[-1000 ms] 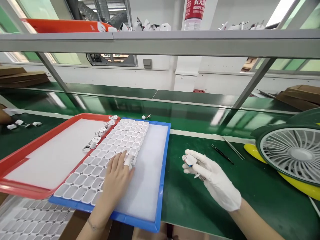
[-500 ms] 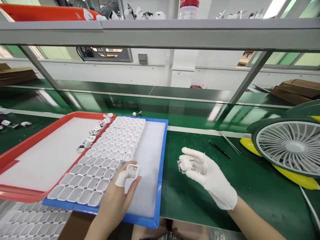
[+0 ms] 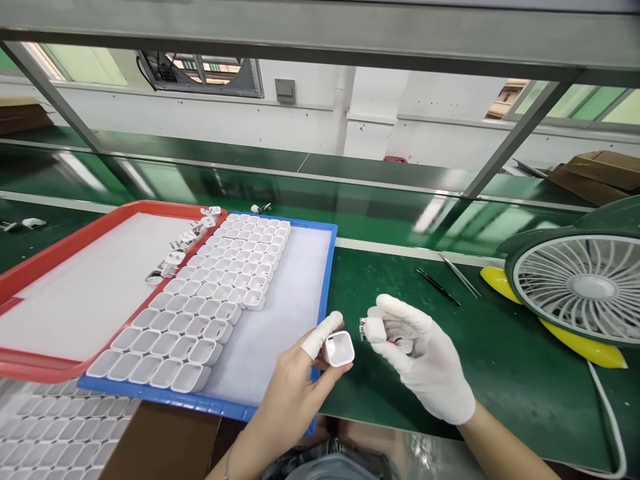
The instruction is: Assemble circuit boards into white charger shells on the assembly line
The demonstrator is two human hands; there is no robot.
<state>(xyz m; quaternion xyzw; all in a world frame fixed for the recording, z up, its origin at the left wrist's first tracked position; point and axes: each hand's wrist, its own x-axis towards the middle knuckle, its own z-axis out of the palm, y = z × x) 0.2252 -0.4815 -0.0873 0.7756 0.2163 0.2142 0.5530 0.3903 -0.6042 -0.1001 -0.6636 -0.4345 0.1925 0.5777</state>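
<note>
My left hand [image 3: 305, 373], with a white cot on one finger, grips a small white plastic housing [image 3: 339, 349], its hollow opening turned up toward me. Across a short gap, my right hand [image 3: 425, 360] in a white glove pinches a small white part with a circuit board [image 3: 374, 329]; bits of red show by its fingers. Rows of matching white housings [image 3: 165, 343] stand open side up in a blue tray [image 3: 327, 280], left of my hands.
A red tray [image 3: 30, 280] overlaps the blue one, with small white-and-metal parts [image 3: 175, 257] along its edge. Black tweezers [image 3: 439, 287] and silver tweezers [image 3: 460, 275] lie behind my right hand. A green-and-yellow fan [image 3: 590, 287] stands at right. More housings [image 3: 65, 433] sit lower left.
My left hand has carried the housing right, from over the blue tray to close by my right hand. The right hand keeps its part and has barely moved. The view has tilted down.
</note>
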